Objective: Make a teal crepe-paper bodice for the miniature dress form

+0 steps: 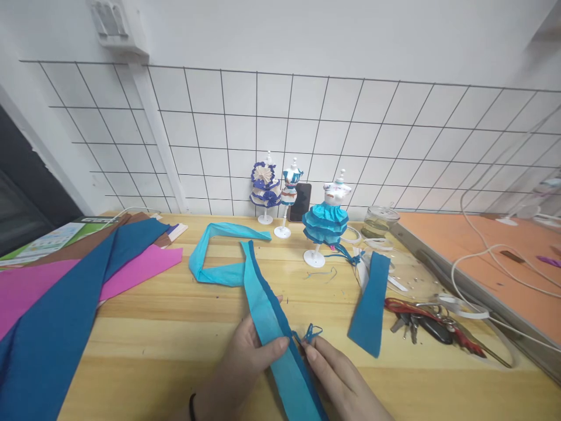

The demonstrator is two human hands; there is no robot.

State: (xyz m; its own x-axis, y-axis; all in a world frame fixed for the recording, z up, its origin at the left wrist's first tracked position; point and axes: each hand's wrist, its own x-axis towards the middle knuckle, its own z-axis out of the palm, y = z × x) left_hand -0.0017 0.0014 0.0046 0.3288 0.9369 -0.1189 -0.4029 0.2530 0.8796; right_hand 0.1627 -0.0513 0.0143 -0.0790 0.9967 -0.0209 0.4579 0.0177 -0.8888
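My left hand (256,345) grips a long light-blue crepe paper strip (263,298) with a dark-blue edge, thumb on top and fingers beneath. The strip runs from the middle of the table down past the bottom of the view. Just right of its dark edge, my right hand (335,371) is closed in a pinch on a thin, curled dark-blue paper strip (312,333). Beyond the hands stands a small dress form (325,222) wearing a ruffled blue skirt. Left of the held strip lies a folded light-blue crepe strip (219,273).
Two more dress forms (265,190) and a phone (300,203) stand by the wall. Dark-blue (79,304) and pink paper (140,269) lie at left. A dark-blue piece (371,304), keys (409,324), a glass jar (380,222) and a white cable (464,263) are at right.
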